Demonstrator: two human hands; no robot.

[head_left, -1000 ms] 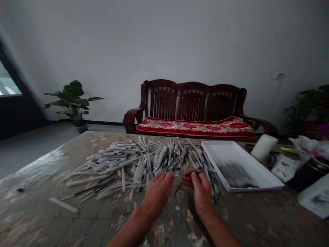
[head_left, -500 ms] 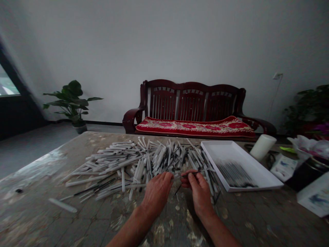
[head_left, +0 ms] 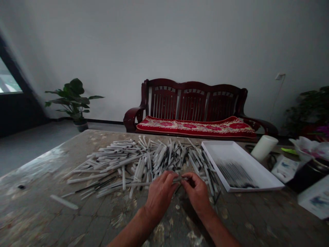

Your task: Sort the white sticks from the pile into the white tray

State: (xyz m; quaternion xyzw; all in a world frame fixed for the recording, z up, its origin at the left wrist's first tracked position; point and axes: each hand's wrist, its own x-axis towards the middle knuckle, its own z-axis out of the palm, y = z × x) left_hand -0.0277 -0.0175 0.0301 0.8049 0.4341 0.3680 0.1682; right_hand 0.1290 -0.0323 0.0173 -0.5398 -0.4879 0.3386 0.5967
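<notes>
- The left hand and right hand meet fingertip to fingertip just above the desk, both with fingers curled in and pinched.
- Between the two sets of fingertips lies a thin rod, gripped at one end by each hand. It looks like a pen part, but it is too dim and small to tell which.
- Directly beyond the hands, touching their fingertips' reach, spreads a pile of pen barrels, white and black, lying crosswise and running out past the left hand.
- Just beyond the right hand sits a white tray with dark refills lying in it.
- Past the tray stands a white roll, tilted.
- Well off from the left hand, a loose white tube lies alone.
- Far behind the desk are a wooden settee and a potted plant.
</notes>
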